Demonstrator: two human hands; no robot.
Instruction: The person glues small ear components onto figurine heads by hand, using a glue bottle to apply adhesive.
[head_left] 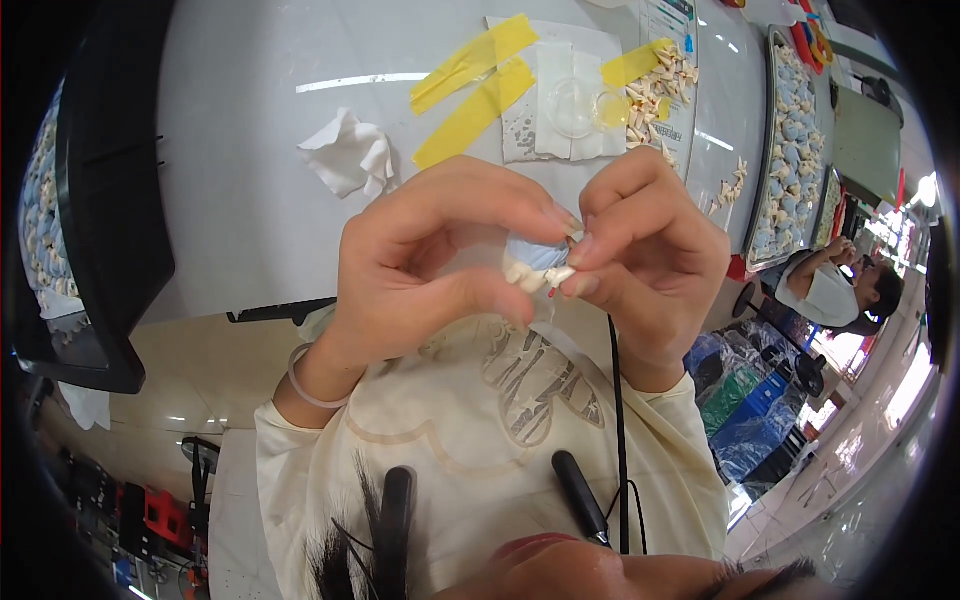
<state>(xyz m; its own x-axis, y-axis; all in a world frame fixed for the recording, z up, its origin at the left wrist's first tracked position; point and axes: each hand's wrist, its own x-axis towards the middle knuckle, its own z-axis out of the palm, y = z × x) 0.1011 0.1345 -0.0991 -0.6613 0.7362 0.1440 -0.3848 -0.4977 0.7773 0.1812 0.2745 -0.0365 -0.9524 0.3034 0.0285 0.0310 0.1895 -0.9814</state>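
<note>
Above the near edge of the table, both hands meet around a small light-blue and cream moulded piece (537, 252), its exact kind unclear. My left hand (415, 240) grips it from the left, thumb below and fingertips above. From the other side my right hand (655, 250) pinches a tiny cream part (561, 274) against the blue piece, thumb and fingers pressed together. A small red spot shows beneath that part. The fingertips hide much of where the two parts meet.
Beyond the hands lie a crumpled white tissue (350, 155), yellow tape strips (475, 70), a clear round dish (572, 108) and a heap of small cream pieces (660, 90). Trays of blue-and-cream pieces stand right (790, 150) and left (110, 210). Another person (835, 285) sits far right.
</note>
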